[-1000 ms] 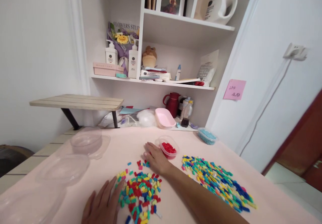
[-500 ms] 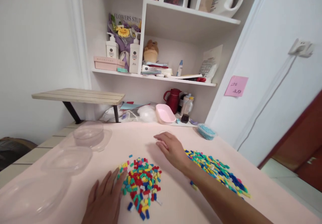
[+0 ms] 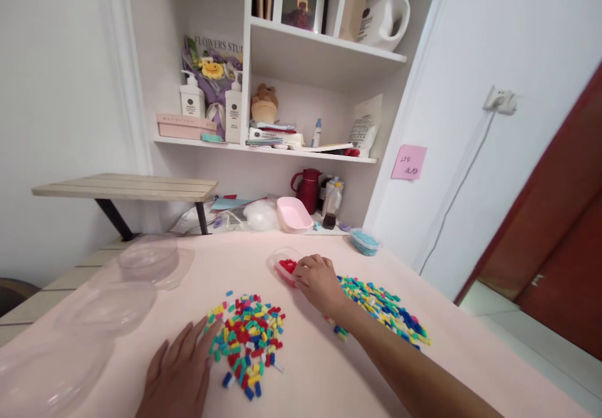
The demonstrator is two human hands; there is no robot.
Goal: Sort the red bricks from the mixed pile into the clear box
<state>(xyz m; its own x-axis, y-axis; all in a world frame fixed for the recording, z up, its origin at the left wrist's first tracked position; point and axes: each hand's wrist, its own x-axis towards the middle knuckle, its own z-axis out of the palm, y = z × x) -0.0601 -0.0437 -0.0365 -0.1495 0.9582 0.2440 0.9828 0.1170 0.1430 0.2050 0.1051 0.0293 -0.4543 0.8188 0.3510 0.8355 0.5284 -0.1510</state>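
The tub (image 3: 285,279) sits just left of the right hand (image 3: 321,285), its bent fingers at the rim; I can't tell if they pinch. The left hand (image 3: 176,368), fingers apart, is farther.

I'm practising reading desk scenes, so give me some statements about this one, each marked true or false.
1. The right hand is at the clear tub of red pieces. True.
2. The left hand is clenched in a fist. False: its fingers are stretched out beside the left pile of mixed pieces.
3. The tub of light blue pieces stands farther right than the red pieces. True.
4. The dark red jug stands left of the pink tray. False: it stands behind and to the right.
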